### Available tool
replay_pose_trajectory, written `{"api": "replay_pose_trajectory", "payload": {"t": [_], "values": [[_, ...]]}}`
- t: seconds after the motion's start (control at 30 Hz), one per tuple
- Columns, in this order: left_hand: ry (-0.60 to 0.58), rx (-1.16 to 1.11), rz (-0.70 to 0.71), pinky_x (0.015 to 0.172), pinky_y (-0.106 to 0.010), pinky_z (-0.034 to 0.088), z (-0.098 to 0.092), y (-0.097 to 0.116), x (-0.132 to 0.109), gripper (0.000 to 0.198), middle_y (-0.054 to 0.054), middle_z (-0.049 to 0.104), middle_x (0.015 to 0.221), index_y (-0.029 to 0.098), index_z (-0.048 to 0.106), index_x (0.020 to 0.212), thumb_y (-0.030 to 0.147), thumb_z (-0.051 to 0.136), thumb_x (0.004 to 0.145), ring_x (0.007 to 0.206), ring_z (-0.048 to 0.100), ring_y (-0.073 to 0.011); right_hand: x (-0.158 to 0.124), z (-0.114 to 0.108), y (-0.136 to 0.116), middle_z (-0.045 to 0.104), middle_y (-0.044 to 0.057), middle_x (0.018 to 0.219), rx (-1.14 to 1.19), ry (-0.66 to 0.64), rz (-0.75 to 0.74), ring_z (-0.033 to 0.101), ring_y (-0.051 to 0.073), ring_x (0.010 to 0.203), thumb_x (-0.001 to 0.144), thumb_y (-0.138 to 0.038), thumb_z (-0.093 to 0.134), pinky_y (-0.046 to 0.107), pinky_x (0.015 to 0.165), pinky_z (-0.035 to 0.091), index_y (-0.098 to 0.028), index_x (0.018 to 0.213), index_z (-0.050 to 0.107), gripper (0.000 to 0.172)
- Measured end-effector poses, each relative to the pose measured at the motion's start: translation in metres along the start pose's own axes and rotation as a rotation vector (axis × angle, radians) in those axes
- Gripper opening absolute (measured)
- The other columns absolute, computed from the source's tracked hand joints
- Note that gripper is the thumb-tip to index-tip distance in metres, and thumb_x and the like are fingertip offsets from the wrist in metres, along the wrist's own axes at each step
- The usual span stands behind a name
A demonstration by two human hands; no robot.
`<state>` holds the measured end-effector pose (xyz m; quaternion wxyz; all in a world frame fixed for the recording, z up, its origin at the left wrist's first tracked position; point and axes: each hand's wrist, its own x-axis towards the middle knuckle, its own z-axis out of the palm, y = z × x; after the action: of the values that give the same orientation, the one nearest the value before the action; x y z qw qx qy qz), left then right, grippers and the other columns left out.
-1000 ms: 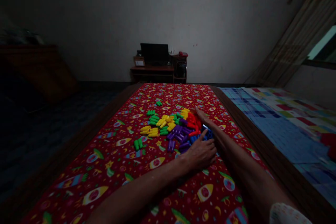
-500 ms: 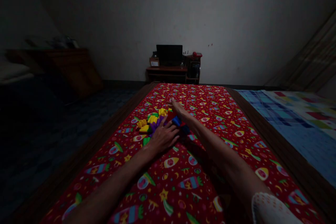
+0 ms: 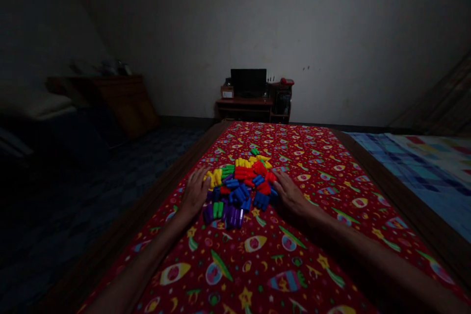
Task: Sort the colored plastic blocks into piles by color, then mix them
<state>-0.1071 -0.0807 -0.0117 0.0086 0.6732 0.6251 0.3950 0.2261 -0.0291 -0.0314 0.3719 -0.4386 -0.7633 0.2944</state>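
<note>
A heap of small plastic blocks (image 3: pixel 241 185) in yellow, red, blue, green and purple lies on a red patterned mattress (image 3: pixel 257 265). My left hand (image 3: pixel 196 192) lies flat against the heap's left side, fingers stretched out. My right hand (image 3: pixel 290 195) rests flat against the heap's right side, fingers extended toward the red and blue pieces. Neither hand holds a block. The two hands bracket the heap from both sides.
A wooden bed frame (image 3: pixel 401 201) borders the mattress. To the right lies a blue checked mattress (image 3: pixel 423 167). A low desk with a dark monitor (image 3: pixel 248 82) stands against the far wall. A wooden cabinet (image 3: pixel 121 100) sits at the left. The room is dim.
The blocks were spread wider a second ago and now sit in a tighter heap. My left hand moved from the heap's near right to its left side; my right hand drew back to its right side.
</note>
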Motion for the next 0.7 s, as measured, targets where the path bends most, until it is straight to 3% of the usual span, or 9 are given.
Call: {"api": "replay_pose_trajectory", "payload": {"t": [0.1, 0.2, 0.33, 0.4, 0.47, 0.53, 0.6, 0.7], "values": [[-0.035, -0.045, -0.157, 0.114, -0.05, 0.03, 0.019, -0.008, 0.006, 0.05, -0.012, 0.053, 0.138, 0.019, 0.052, 0.129, 0.043, 0.027, 0.093, 0.135, 0.041, -0.0232, -0.001, 0.035, -0.029, 0.034, 0.005, 0.153, 0.049, -0.067, -0.029, 0.018, 0.026, 0.146, 0.09, -0.063, 0.036, 0.051, 0.119, 0.012, -0.03, 0.144, 0.042, 0.064], [-0.072, -0.124, -0.14, 0.116, -0.047, 0.027, 0.032, 0.0, 0.018, 0.053, -0.013, 0.048, 0.143, 0.017, 0.048, 0.133, 0.045, 0.026, 0.094, 0.137, 0.039, -0.0215, 0.013, 0.06, -0.068, 0.032, 0.006, 0.155, 0.092, -0.13, -0.042, 0.02, 0.026, 0.145, 0.091, -0.063, 0.031, 0.047, 0.119, 0.015, -0.026, 0.145, 0.04, 0.066], [-0.118, -0.202, -0.134, 0.117, -0.046, 0.025, 0.028, 0.012, 0.028, 0.059, -0.014, 0.046, 0.145, 0.015, 0.046, 0.135, 0.051, 0.025, 0.093, 0.139, 0.037, -0.0228, 0.053, 0.058, -0.096, 0.046, 0.004, 0.146, 0.169, -0.145, -0.217, 0.039, 0.021, 0.136, 0.094, -0.06, 0.028, 0.037, 0.115, 0.027, -0.027, 0.143, 0.043, 0.061], [-0.125, -0.233, -0.146, 0.117, -0.046, 0.025, 0.023, 0.013, 0.027, 0.061, -0.014, 0.047, 0.145, 0.015, 0.047, 0.135, 0.053, 0.023, 0.093, 0.139, 0.037, -0.0236, 0.085, 0.042, -0.09, 0.051, 0.003, 0.141, 0.155, -0.089, -0.233, 0.043, 0.02, 0.132, 0.095, -0.058, 0.026, 0.036, 0.113, 0.029, -0.027, 0.137, 0.05, 0.057], [-0.119, -0.246, -0.151, 0.117, -0.047, 0.026, 0.022, 0.012, 0.025, 0.062, -0.014, 0.048, 0.144, 0.015, 0.048, 0.134, 0.053, 0.023, 0.093, 0.139, 0.037, -0.0245, 0.12, 0.024, -0.072, 0.056, 0.007, 0.136, 0.105, -0.01, -0.131, 0.046, 0.022, 0.13, 0.095, -0.056, 0.025, 0.039, 0.112, 0.029, -0.021, 0.129, 0.057, 0.058], [-0.112, -0.243, -0.141, 0.117, -0.048, 0.025, 0.024, 0.01, 0.024, 0.062, -0.015, 0.05, 0.142, 0.015, 0.049, 0.132, 0.054, 0.024, 0.092, 0.138, 0.038, -0.0255, 0.149, 0.012, -0.051, 0.061, 0.011, 0.13, 0.056, -0.026, -0.004, 0.049, 0.026, 0.127, 0.095, -0.056, 0.028, 0.042, 0.11, 0.031, -0.017, 0.123, 0.061, 0.059], [-0.114, -0.241, -0.129, 0.116, -0.049, 0.025, 0.027, 0.009, 0.025, 0.06, -0.014, 0.053, 0.139, 0.016, 0.051, 0.131, 0.054, 0.027, 0.091, 0.138, 0.039, -0.0261, 0.165, 0.01, -0.033, 0.064, 0.012, 0.124, 0.036, -0.071, 0.074, 0.051, 0.028, 0.124, 0.093, -0.057, 0.034, 0.043, 0.108, 0.034, -0.015, 0.115, 0.066, 0.057], [-0.129, -0.252, -0.141, 0.116, -0.05, 0.026, 0.033, 0.009, 0.033, 0.058, -0.014, 0.054, 0.138, 0.017, 0.051, 0.13, 0.053, 0.031, 0.09, 0.137, 0.039, -0.0265, 0.164, 0.025, -0.025, 0.069, 0.01, 0.115, 0.081, -0.204, 0.111, 0.058, 0.028, 0.117, 0.09, -0.061, 0.039, 0.043, 0.104, 0.039, -0.018, 0.105, 0.072, 0.056]]}}
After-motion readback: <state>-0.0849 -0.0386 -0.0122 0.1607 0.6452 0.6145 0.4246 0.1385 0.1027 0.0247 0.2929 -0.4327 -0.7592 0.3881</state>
